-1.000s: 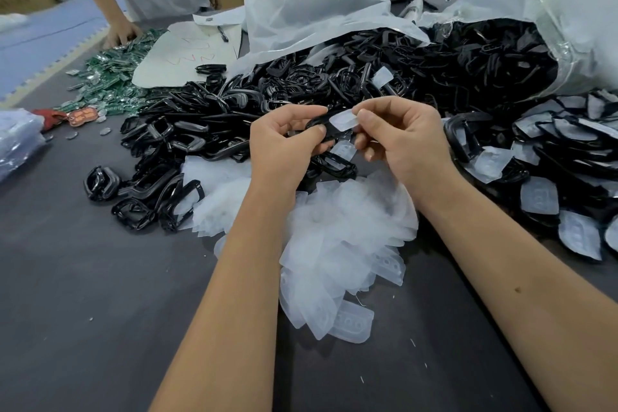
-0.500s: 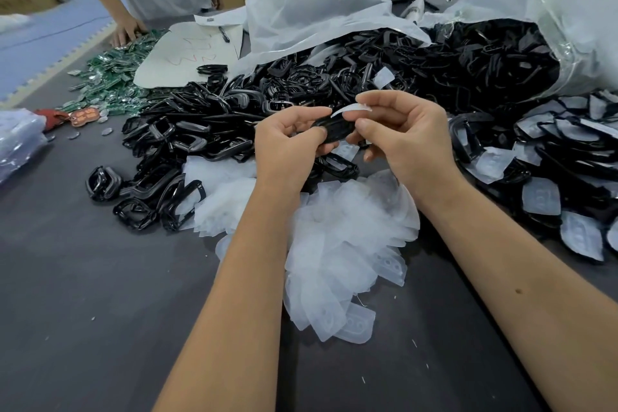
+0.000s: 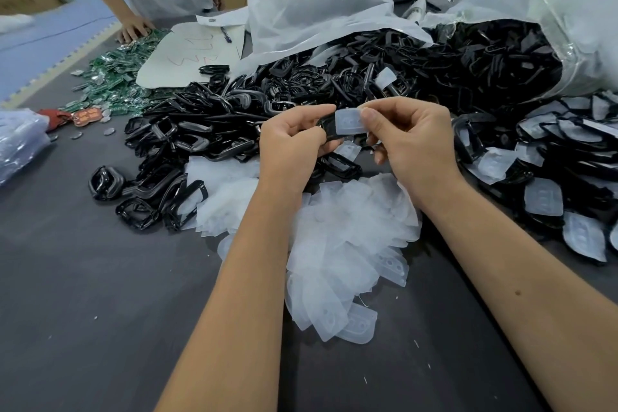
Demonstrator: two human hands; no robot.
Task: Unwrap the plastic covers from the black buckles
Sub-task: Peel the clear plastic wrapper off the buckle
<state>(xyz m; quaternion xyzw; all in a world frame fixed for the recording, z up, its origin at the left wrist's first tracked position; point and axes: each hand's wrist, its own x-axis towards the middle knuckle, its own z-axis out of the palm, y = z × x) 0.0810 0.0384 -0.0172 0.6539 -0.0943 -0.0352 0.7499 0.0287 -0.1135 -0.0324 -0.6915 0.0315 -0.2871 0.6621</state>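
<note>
Both forearms extended, left hand [image 3: 290,144] and right hand [image 3: 413,140] curled (pinching grip)

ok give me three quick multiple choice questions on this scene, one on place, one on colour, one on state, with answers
1. Where is the pile of removed plastic covers?
A. under the wrists
B. on the laptop
C. in the box

2. What colour are the circuit boards far left?
A. red
B. green
C. yellow

3. What does the right hand hold?
A. nothing
B. a pen
C. a plastic cover

Answers: 1 A, the pile lies below both wrists. 2 B, they show green. 3 C, its fingers pinch the cover on the buckle that the left hand grips.
</note>
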